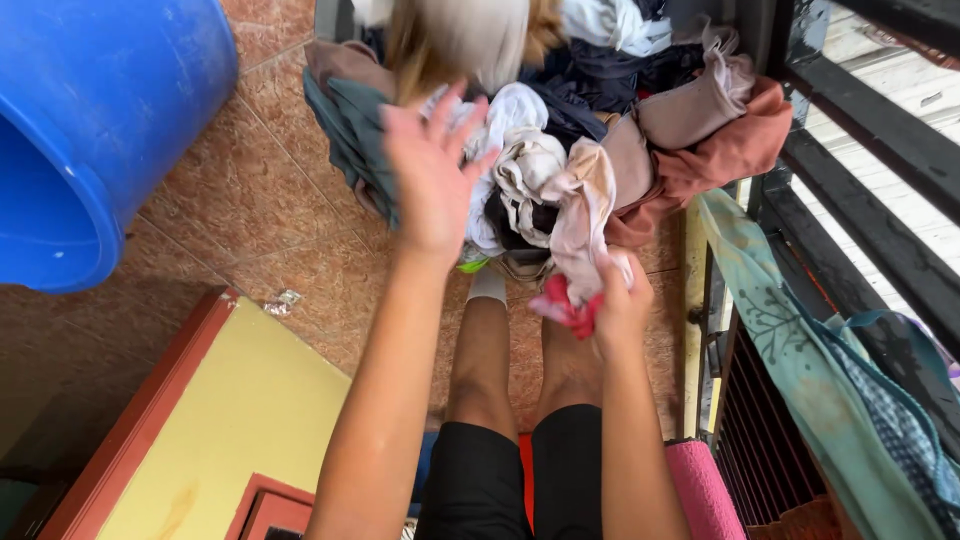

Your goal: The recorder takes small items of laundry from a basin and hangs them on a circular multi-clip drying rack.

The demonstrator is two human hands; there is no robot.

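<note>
Scene: We look down past our own knees at a heap of laundry (pixel 590 130) piled on a tiled floor (pixel 260 200), just ahead of our feet.
Right hand: Our right hand (pixel 622 300) is closed around a pale pink garment (pixel 585 215) and a bunched red cloth (pixel 565 308), lifting both off the near edge of the heap.
Left hand: Our left hand (pixel 432 165) hangs above the pile with fingers spread wide, clasping nothing; a blurred pale item (pixel 470 40) sits just beyond it, possibly in mid-air, though the blur keeps us from being sure.
Handling: We judge the clothes soft, limp and light, each piece prone to drag tangled neighbours along; a bunched fold or a hem gives the surest hold, and nothing here looks fragile.
Surface: The floor is glossy reddish-brown tile, likely slick but kind to fabric.
Room: A blue plastic tub (pixel 90 130) lies tipped at our left, a yellow board with a red edge (pixel 230 420) lies below it, and dark railing bars (pixel 860 180) draped with a green patterned cloth (pixel 790 340) close off our right.
Seat: A pink cushion (pixel 700 490) lies beside our right thigh.
</note>
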